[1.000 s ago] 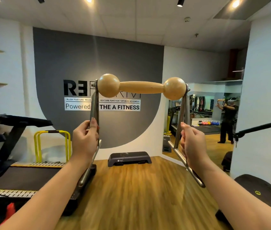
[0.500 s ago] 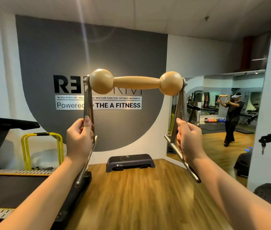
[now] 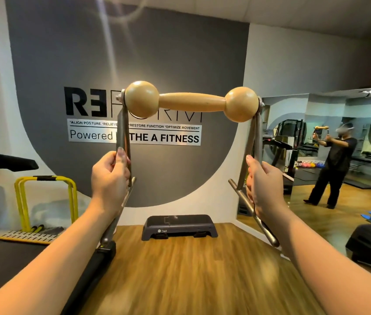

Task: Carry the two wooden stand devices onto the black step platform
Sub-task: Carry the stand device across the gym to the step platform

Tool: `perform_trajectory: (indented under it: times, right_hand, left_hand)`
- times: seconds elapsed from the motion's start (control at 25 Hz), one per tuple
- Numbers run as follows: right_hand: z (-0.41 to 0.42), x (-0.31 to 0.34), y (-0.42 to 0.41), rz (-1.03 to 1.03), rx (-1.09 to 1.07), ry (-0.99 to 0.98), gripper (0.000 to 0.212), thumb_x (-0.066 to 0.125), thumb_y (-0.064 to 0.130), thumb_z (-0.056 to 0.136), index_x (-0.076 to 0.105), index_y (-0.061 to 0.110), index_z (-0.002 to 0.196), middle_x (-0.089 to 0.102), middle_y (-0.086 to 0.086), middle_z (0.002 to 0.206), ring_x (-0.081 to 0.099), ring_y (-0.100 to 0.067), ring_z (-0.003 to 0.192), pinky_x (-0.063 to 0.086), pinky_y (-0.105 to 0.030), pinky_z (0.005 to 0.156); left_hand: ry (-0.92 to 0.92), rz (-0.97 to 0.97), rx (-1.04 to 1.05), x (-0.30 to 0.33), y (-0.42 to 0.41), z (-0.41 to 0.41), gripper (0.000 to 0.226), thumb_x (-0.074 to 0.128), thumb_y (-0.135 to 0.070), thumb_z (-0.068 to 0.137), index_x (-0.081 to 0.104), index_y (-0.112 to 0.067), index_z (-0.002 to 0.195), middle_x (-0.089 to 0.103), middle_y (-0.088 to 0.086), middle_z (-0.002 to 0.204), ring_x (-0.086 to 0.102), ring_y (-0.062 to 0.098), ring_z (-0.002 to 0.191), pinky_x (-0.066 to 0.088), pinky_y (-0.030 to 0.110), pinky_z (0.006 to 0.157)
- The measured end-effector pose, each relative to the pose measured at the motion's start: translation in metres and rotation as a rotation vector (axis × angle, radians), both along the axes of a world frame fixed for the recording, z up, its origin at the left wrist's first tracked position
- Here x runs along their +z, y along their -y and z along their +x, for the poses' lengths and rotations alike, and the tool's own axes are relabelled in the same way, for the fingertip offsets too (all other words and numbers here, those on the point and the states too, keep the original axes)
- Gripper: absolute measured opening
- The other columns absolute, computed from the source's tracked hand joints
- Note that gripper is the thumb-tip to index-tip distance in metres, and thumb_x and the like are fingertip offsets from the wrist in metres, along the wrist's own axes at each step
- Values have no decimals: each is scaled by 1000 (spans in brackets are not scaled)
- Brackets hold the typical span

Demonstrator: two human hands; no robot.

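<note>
Hands [image 3: 109, 176] gripping wooden stand device [image 3: 191, 102], black step platform [image 3: 179, 226] ahead

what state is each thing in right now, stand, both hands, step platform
wooden stand device: held up in the air, wooden bar on top
left hand: grips the left metal leg
right hand: grips the right metal leg
black step platform: on the floor ahead, nothing on it

stand device [image 3: 191, 102] held above step platform [image 3: 179, 226] ahead.
</note>
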State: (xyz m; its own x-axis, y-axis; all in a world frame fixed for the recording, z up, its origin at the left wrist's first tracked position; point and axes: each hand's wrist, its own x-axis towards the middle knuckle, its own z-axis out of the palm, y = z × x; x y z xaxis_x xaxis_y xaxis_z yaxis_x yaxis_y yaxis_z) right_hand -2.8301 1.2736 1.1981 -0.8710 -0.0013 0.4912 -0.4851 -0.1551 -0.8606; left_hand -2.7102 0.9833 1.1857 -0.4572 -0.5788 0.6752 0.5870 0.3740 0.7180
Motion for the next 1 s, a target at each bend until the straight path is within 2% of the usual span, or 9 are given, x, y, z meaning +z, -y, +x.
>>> perform_trajectory:
  times: [0.12,0.24,0.32,0.48,0.6,0.68,0.76,0.92,1.0]
  right_hand:
    - [-83,-12,24,20,7,-22,41,57,39,104,52,16,70,42,0,55,37,-14,45,30,-32,49]
    - [-172,-8,63,15,-21,-9,40,57,37,104,53,17,69,44,2,55,37,-13,45,29,-32,50]
    - [-231,-3,90,16,-33,-16,39,58,35,104,56,16,70,46,2,55,39,-13,46,30,-32,49]
    - [-333,-2,130,-37,-58,-2,39,57,32,106,56,17,69,47,9,49,41,-5,40,33,-22,42]
    - [-419,-13,154,-20,-66,13,38,60,38,103,59,21,68,46,11,49,41,-8,44,32,-28,48]
    - [-475,-25,164,-15,-68,12,43,63,47,95,56,28,57,42,9,49,36,-14,47,28,-32,51]
    - [-529,-35,173,-22,-48,2,47,63,46,94,55,28,52,40,11,48,34,-14,48,27,-32,52]
    - [-644,-41,201,0,7,30,45,64,41,98,51,23,60,41,6,52,36,-13,49,29,-31,50]
    - [-696,-38,214,8,27,16,48,64,48,94,52,22,56,42,3,54,38,-15,51,31,-31,51]
  left_hand:
    - [-20,-15,-34,-8,28,-80,41,44,-37,109,58,-2,91,42,2,58,36,8,42,32,23,39]
    - [0,-69,-7,-4,66,-171,45,41,-34,110,55,5,93,43,1,57,37,10,44,34,23,40]
    - [-10,-78,13,1,94,-233,46,40,-34,110,52,4,89,43,0,56,37,12,45,33,25,42]
    - [-1,-102,-5,8,138,-344,49,40,-39,108,49,4,88,41,5,58,35,19,47,31,30,46]
    - [54,-66,-37,0,157,-428,47,39,-36,110,48,5,90,40,8,59,35,17,46,30,29,44]
    - [62,-18,-43,-9,165,-479,43,39,-32,111,48,5,90,36,5,55,32,11,40,28,22,40]
    - [71,-9,-11,-20,171,-526,41,39,-31,111,51,3,91,36,7,56,32,9,37,28,21,37]
    - [138,-13,109,-26,188,-622,43,37,-36,110,54,-2,90,42,7,60,38,10,42,33,22,39]
    - [138,3,128,-24,198,-664,41,38,-38,110,54,-8,87,41,7,60,36,11,44,31,23,39]
